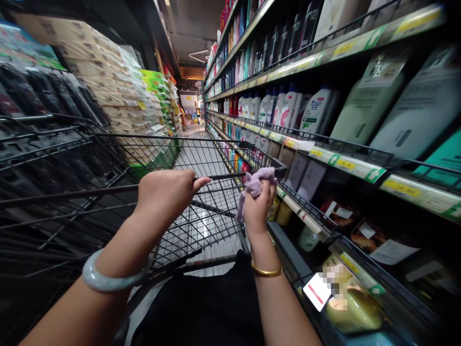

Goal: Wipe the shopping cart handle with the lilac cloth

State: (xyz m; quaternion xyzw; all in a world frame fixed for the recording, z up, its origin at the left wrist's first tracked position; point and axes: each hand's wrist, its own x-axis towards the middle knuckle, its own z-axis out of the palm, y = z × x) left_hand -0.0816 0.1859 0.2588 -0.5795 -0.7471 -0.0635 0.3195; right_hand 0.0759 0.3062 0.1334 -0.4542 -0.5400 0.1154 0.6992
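Note:
My left hand (167,190) is wrapped round the handle bar of a black wire shopping cart (212,204), its thumb lying along the bar. A pale bangle (108,274) circles that wrist. At the right end of the cart, my right hand (260,206) is closed on a crumpled lilac cloth (255,185), part of which hangs down beside the fingers. Whether this hand also grips the cart is hidden by the cloth. A thin gold bracelet (266,271) sits on the right wrist. Through the cart's mesh the floor shows.
Close on the right runs a shelf (298,144) of shampoo bottles (317,108) behind wire rails and price strips. Stacked packs (108,81) and a rack of dark packaged goods (39,91) line the left. Between them, the tiled aisle (194,149) stretches ahead.

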